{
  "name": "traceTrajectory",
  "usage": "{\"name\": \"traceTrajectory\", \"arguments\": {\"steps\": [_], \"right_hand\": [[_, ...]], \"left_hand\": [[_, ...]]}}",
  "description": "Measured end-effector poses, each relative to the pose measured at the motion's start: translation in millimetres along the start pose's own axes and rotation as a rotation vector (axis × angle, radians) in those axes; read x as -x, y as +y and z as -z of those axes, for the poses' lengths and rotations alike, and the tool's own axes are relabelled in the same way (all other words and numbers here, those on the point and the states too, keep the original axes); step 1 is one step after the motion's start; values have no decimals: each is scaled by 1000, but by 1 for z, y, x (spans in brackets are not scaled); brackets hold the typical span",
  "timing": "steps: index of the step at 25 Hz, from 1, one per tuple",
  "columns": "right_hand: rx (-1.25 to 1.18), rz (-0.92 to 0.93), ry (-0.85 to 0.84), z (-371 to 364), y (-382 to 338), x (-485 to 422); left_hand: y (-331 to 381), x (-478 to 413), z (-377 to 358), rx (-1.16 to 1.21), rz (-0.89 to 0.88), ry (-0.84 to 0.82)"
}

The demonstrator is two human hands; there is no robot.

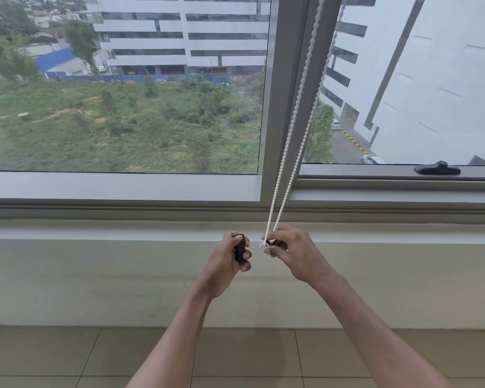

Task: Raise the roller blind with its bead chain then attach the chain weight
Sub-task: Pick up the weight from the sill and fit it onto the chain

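Note:
A white bead chain [294, 119] hangs as two strands from the top of the frame down past the window post. My right hand [291, 252] pinches the bottom loop of the chain below the sill, with a small dark piece showing between its fingers. My left hand [230, 261] grips the black chain weight [240, 251], held upright just to the left of the chain's end, a small gap apart from it. The roller blind itself is out of view above; the window glass is uncovered.
A grey window frame with its vertical post [284, 107] stands behind the chain. A black window handle [437, 169] lies on the right sash. Below come the sill ledge [123, 229], a plain wall and a tiled floor [67, 357].

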State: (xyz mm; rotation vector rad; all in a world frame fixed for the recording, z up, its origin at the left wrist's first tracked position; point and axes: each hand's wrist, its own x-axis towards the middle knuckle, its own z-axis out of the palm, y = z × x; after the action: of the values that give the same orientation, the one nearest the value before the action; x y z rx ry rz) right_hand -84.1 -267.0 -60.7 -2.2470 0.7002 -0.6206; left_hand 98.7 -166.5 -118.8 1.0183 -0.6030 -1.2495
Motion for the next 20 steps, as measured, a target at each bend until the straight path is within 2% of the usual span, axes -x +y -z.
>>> {"name": "traceTrajectory", "arguments": {"steps": [5,8,20], "right_hand": [[-143,-69,47,-6,1,-2],[-244,-120,90,-10,2,-2],[-359,-159,143,-23,-1,2]], "left_hand": [[-1,5,19,-193,-67,-109],[-1,4,26,-229,-122,-58],[1,8,26,-190,-163,-58]]}}
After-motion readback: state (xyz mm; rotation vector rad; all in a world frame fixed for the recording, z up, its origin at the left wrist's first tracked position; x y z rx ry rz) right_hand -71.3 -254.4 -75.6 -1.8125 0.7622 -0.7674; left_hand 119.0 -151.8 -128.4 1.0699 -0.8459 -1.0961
